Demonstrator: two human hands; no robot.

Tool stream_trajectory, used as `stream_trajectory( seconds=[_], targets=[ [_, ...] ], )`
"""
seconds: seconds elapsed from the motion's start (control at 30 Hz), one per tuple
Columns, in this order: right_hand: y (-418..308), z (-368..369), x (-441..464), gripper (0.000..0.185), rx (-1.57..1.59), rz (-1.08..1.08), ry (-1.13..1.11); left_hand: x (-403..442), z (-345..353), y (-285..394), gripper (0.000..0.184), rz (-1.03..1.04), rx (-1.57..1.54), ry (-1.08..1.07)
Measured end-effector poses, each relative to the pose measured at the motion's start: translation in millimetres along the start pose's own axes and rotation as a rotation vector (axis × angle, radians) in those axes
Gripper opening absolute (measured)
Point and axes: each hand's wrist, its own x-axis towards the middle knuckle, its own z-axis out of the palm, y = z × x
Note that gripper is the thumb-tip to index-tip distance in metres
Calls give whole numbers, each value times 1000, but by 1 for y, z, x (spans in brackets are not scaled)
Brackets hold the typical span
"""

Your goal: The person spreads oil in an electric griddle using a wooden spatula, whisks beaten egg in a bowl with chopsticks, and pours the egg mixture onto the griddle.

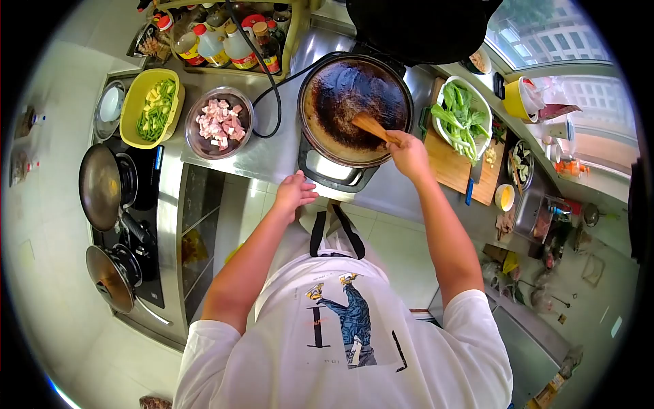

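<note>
My right hand (411, 155) is closed around the handle of a wooden spatula (370, 125). The blade of the spatula rests in a round, dark electric pan (320, 140), whose inside is browned and oily. My left hand (294, 194) hangs near the counter's front edge, below and left of the pan, fingers loosely apart and holding nothing. Left of the pan stands a metal bowl of diced raw meat (220, 124). Right of it, a white basket (486, 109) of leafy greens (460, 112) sits on a wooden cutting board (446, 165).
A yellow basin (179, 103) holds cut green vegetables. Bottles (238, 49) fill a rack at the back left. A black cable (278, 102) loops beside the pan. A knife (473, 180) lies on the board. Two pans, one a wok (102, 185), sit on the left stove.
</note>
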Motion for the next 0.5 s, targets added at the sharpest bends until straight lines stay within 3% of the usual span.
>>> stream_trajectory(
  seconds=[0.17, 0.27, 0.43, 0.5],
  targets=[
    [-13, 27, 24, 29, 47, -135, 7, -3, 0, 2, 39, -1, 41, 3],
    [-16, 28, 46, 28, 65, -80, 178, -6, -4, 3, 39, -2, 57, -6],
    [26, 11, 27, 30, 28, -133, 159, -5, -29, -7, 39, 18, 96, 5],
    [33, 4, 12, 31, 486, 27, 2, -5, -44, -17, 39, 27, 108, 8]
  ],
)
